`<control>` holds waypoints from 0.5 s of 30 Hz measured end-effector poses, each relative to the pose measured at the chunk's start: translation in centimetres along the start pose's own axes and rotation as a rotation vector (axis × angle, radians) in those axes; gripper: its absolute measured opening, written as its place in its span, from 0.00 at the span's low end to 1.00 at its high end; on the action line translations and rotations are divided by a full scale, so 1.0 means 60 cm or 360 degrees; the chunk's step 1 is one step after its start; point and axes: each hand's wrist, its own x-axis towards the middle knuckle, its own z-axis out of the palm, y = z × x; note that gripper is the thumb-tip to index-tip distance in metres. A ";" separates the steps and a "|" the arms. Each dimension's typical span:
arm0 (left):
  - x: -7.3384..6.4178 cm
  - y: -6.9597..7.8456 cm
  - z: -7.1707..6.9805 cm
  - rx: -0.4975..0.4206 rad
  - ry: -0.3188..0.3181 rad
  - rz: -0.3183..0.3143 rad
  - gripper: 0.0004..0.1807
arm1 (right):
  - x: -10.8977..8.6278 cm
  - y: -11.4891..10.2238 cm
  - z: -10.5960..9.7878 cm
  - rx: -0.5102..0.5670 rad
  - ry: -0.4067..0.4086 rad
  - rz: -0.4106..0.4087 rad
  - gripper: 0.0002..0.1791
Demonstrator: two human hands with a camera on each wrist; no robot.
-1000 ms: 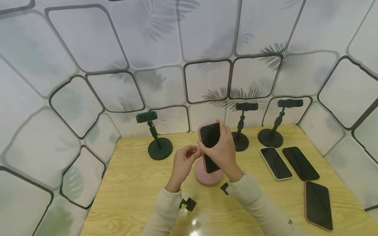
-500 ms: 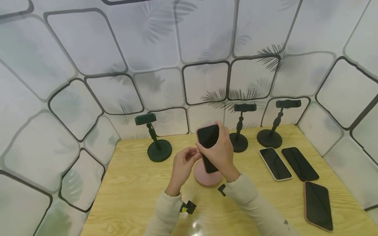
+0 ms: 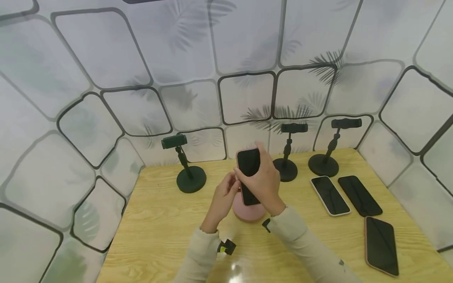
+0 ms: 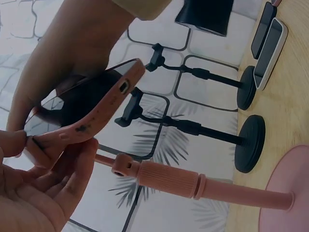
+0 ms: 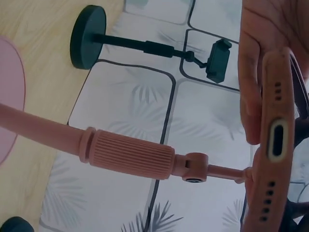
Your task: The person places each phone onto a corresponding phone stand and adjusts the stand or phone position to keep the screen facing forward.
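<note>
Pink-edged phone and pink stand fill curled hands, well apart from green stand.

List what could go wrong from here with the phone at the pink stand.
1. The phone might drop: it is held up off the table, and its seating on the pink stand is hidden.
2. The small joint below it might swivel if pressed.
3. The right hand could bump the nearest black stand, close by in the head view.
</note>
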 end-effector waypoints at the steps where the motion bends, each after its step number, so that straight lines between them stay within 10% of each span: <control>1: 0.001 -0.001 0.001 0.0002 -0.0011 0.0000 0.16 | 0.001 0.001 0.000 -0.0015 0.0000 -0.0027 0.49; 15: 0.014 -0.008 0.019 -0.0019 -0.0014 -0.0018 0.16 | 0.010 -0.001 -0.004 -0.0247 0.0054 -0.0047 0.47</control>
